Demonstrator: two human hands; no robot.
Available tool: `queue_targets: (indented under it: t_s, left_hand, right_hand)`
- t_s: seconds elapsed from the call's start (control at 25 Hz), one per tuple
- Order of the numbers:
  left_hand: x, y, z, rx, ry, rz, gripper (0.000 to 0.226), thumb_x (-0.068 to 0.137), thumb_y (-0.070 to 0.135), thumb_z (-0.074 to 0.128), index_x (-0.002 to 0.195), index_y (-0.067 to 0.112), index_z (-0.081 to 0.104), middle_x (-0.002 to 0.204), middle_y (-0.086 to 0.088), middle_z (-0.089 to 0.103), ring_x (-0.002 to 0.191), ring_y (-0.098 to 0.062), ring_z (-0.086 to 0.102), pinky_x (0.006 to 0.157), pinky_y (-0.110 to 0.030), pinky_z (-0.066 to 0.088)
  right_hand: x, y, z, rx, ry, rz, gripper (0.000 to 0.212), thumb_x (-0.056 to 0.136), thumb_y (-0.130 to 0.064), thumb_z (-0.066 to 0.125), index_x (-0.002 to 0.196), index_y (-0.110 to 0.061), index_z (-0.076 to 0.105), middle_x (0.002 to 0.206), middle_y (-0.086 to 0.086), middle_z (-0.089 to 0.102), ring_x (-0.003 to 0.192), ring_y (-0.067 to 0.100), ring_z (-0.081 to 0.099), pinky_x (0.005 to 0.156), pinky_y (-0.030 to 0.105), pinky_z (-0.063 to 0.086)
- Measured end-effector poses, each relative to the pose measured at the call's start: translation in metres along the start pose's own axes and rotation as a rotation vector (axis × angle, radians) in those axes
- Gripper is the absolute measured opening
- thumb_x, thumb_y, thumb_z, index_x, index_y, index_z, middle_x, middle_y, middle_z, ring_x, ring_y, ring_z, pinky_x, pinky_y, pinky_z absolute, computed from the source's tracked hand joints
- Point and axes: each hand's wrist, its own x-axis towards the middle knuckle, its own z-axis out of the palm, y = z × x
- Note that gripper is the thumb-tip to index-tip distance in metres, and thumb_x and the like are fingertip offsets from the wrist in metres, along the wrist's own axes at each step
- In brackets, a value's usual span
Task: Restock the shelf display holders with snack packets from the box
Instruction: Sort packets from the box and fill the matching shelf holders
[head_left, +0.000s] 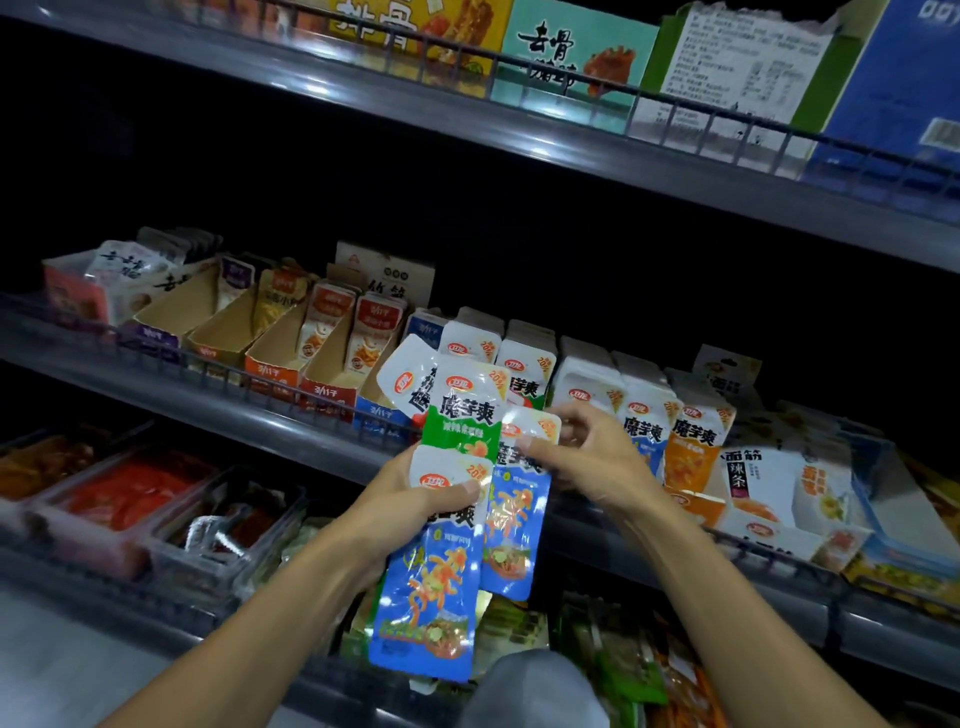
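Blue-and-white foil snack packets are being held as a fanned bunch in front of the middle shelf (291, 421). The lowest, a blue packet (431, 597), is being gripped by the left hand (415, 499), with the thumb laid across its white top and the fingers curled behind the bunch. A green packet (462, 415) is being carried in the same bunch, standing above the left hand, and a further white-topped packet is leaning out to its left. A second blue packet (514, 519) is being pinched near its top by the right hand (587, 457), with the thumb on the front face and the fingers curled behind; it is overlapping the right edge of the bunch.

Directly behind the hands, upright rows of matching packets (597, 384) are being displayed on the middle shelf, touching one another side by side. To the left, slanted cardboard display holders (223, 332) are being kept behind a wire front rail, each only partly filled with small sachets. Printed cartons (571, 57) are being stored on the upper shelf. Clear trays of red products (135, 488) are being held on the lower shelf. The supply box cannot be identified.
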Motion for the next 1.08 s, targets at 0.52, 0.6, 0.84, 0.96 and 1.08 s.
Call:
queue_targets:
  t_s: [0.52,0.6,0.84,0.96,1.08]
  left_hand:
    - [-0.01,0.001,-0.018,0.196,-0.249,-0.102,0.029,0.084,-0.002,0.07,0.109,0.013,0.066,0.1,-0.013,0.075,0.085,-0.022,0.07,0.076,-0.031,0.057]
    - [-0.013,-0.001,-0.025,0.103,-0.152,-0.095,0.028,0.084,-0.001,0.069,0.108,0.012,0.066,0.095,-0.011,0.076,0.079,-0.021,0.072,0.07,-0.031,0.057]
    - [-0.015,-0.008,-0.04,-0.155,0.117,-0.065,0.027,0.083,-0.002,0.068,0.108,0.01,0.064,0.093,-0.018,0.075,0.069,-0.027,0.072,0.066,-0.039,0.058]
    - [-0.016,-0.008,-0.051,-0.132,0.17,-0.042,0.026,0.085,0.0,0.068,0.108,0.011,0.064,0.089,-0.013,0.076,0.068,-0.024,0.073,0.06,-0.034,0.058]
    - [-0.014,-0.01,-0.067,-0.128,0.265,-0.031,0.027,0.085,0.002,0.07,0.109,0.012,0.064,0.085,-0.01,0.077,0.068,-0.025,0.073,0.06,-0.034,0.056]
  right_hand:
    - [0.036,-0.043,-0.003,-0.08,0.065,-0.127,0.019,0.092,-0.021,0.066,0.084,-0.003,0.065,0.077,0.008,0.07,0.068,0.018,0.065,0.064,0.034,0.051]
    - [0.034,-0.04,-0.007,0.099,0.243,-0.117,0.01,0.095,-0.015,0.062,0.088,-0.007,0.063,0.082,0.009,0.069,0.07,0.018,0.065,0.067,0.036,0.055]
    - [0.028,-0.044,-0.005,0.046,0.12,-0.119,0.052,0.09,0.006,0.06,0.123,-0.029,0.041,0.102,0.01,0.064,0.078,0.021,0.069,0.066,0.04,0.061]
    - [0.041,-0.058,0.0,-0.194,0.145,-0.234,0.028,0.09,0.002,0.061,0.108,-0.018,0.052,0.095,0.004,0.065,0.071,0.012,0.065,0.062,0.032,0.059]
    - [0.051,-0.069,0.008,-0.244,0.155,-0.255,0.038,0.089,-0.001,0.063,0.117,-0.023,0.048,0.099,0.007,0.063,0.077,0.022,0.069,0.062,0.043,0.061]
